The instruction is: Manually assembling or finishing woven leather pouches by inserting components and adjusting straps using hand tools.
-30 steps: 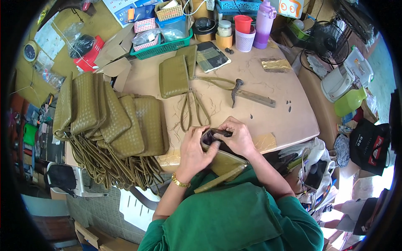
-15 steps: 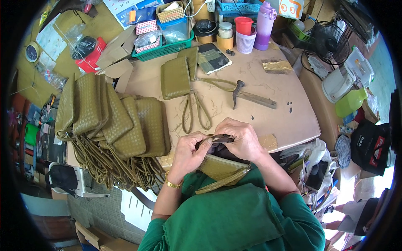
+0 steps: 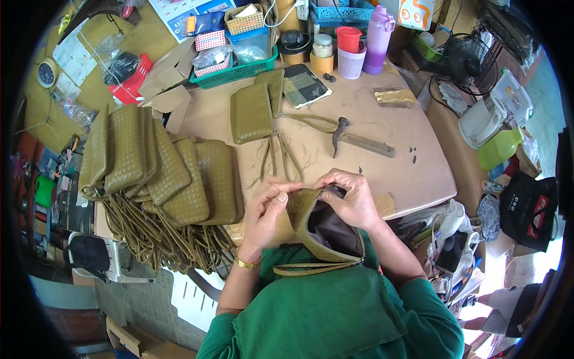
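An olive woven-pattern pouch [image 3: 297, 214] is between my hands just above my lap, its mouth gaping to show a dark lining [image 3: 333, 230]. My right hand [image 3: 351, 200] pinches the pouch's far rim, with a bit of dark material at its fingertips. Along the upper left side, my left hand [image 3: 266, 212] holds the pouch with its index finger stretched along the edge; the thumb stands up, and the other fingers are partly hidden. A wrist strap [image 3: 311, 268] hangs from the near corner across my green clothing.
Matching pouches [image 3: 173, 170] with dangling straps are piled at left. On the table [image 3: 412, 173] lie another pouch [image 3: 250, 113], a hammer [image 3: 359, 141] and a dark notebook [image 3: 305, 84]. Baskets [image 3: 233, 70], cups [image 3: 350, 54] and a purple bottle [image 3: 378, 40] line the back; a fan [image 3: 472, 60] stands right.
The pouch has turned and its mouth has opened, baring the lining. My left hand has shifted from the far edge to the pouch's left side, while my right hand keeps its pinch.
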Motion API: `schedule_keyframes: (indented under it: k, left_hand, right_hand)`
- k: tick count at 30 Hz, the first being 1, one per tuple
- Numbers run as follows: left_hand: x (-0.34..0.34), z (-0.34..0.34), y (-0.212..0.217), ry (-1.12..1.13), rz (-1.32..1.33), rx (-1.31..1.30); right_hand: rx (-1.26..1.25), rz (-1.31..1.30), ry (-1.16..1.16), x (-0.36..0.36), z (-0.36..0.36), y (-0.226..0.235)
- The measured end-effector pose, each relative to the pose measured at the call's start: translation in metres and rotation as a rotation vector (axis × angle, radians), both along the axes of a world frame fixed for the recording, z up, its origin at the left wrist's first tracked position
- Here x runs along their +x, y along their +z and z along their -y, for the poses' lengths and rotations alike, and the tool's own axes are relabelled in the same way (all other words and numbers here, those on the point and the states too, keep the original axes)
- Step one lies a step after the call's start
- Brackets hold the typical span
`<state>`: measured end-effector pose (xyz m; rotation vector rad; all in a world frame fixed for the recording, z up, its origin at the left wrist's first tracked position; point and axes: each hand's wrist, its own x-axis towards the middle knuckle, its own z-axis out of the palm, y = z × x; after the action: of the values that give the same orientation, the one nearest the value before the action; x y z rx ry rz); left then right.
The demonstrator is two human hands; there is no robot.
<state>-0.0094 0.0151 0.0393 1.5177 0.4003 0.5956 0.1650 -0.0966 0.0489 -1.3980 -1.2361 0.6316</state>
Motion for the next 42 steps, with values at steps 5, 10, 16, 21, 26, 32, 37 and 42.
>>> schedule_keyframes:
  k: [5, 10, 16, 21, 26, 32, 37, 42]
  left_hand:
    - [0.009, 0.011, -0.022, 0.087, 0.146, -0.239]
    - [-0.001, 0.018, -0.025, 0.285, 0.026, -0.048]
    - [0.003, 0.023, 0.001, 0.337, -0.012, 0.245]
    - [0.006, 0.028, -0.01, 0.398, 0.256, -0.052]
    - [-0.002, 0.014, 0.027, 0.471, 0.067, 0.78]
    - [0.012, 0.014, 0.04, 0.307, 0.172, 0.706]
    - [0.001, 0.008, 0.032, 0.269, -0.022, 0.732]
    - [0.01, 0.013, 0.033, 0.1, 0.041, 0.634]
  right_hand:
    - [0.058, -0.401, -0.023, -0.001, 0.003, -0.015]
    - [-0.068, -0.788, 0.094, 0.011, 0.005, -0.024]
    - [-0.005, -0.343, -0.038, 0.004, 0.007, -0.004]
    - [0.26, -0.568, -0.084, 0.008, 0.007, -0.028]
    - [-0.008, -0.341, 0.264, 0.011, 0.022, 0.007]
    - [-0.064, -0.024, 0.168, 0.001, 0.019, 0.018]
    - [0.015, 0.069, 0.102, -0.015, 0.016, 0.018]
    - [-0.027, -0.021, 0.035, -0.018, 0.013, 0.014]
